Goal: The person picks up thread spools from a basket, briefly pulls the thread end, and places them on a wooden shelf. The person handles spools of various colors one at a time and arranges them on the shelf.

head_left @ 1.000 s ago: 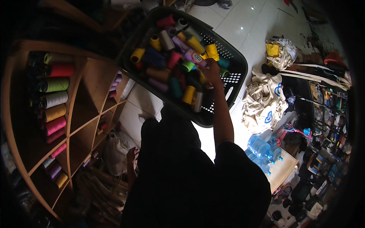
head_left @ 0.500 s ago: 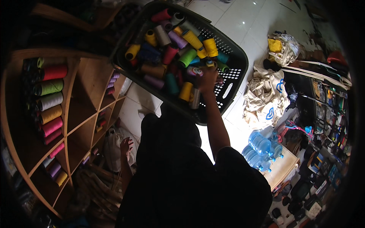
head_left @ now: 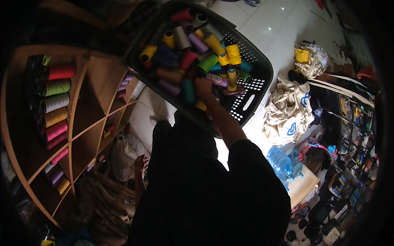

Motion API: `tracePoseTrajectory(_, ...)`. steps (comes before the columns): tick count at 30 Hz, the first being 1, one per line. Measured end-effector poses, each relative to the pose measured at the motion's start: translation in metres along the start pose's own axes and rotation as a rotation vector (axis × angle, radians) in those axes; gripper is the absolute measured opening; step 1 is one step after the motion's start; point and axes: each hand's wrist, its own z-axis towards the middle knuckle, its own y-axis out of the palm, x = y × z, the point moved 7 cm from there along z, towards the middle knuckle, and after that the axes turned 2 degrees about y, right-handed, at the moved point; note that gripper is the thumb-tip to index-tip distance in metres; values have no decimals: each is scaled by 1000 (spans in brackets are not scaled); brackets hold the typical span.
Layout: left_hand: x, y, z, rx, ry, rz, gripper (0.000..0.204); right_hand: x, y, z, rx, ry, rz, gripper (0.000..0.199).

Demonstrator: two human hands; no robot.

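Note:
Cones of thread in many colours fill a dark plastic basket [head_left: 262, 61] with a perforated side. My right hand [head_left: 203, 88] reaches down among them, its fingers curled and mostly out of sight; what they grip, if anything, is hidden. Close to it lie a teal thread cone [head_left: 188, 91], a green thread cone [head_left: 208, 63], a purple one with a round label [head_left: 217, 79] and a dark red one [head_left: 234, 91]. Low on the left, my left hand [head_left: 140, 164] hangs open with loosely bent fingers, holding nothing, beside a whitish sack [head_left: 126, 151].
A wooden shelf [head_left: 78, 123] with square compartments stands on the left, thread cones lined up in some. To the right lie cream cloth bags [head_left: 285, 110] on the tiled floor, blue water jugs [head_left: 283, 162] by a pale board, and cluttered racks [head_left: 357, 135].
My right hand has moved left within the basket, away from the dark red cone. My left hand has lowered slightly and its fingers are less spread. The view has shifted a little.

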Motion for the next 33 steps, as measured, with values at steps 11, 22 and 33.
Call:
tracePoseTrajectory(11, -4, 3, 6, 42, -32, -97, 44, 15, 5, -8, 121, -80, 202, 15)
tracePoseTrajectory(22, -4, 7, 28, 17, 5, -149, 40, 16, 9, -7, 48, 91, 253, 18)
tracePoseTrajectory(33, 12, 24, 9, 59, 9, -189, 32, 24, 44, 29, 78, -212, 220, 14)
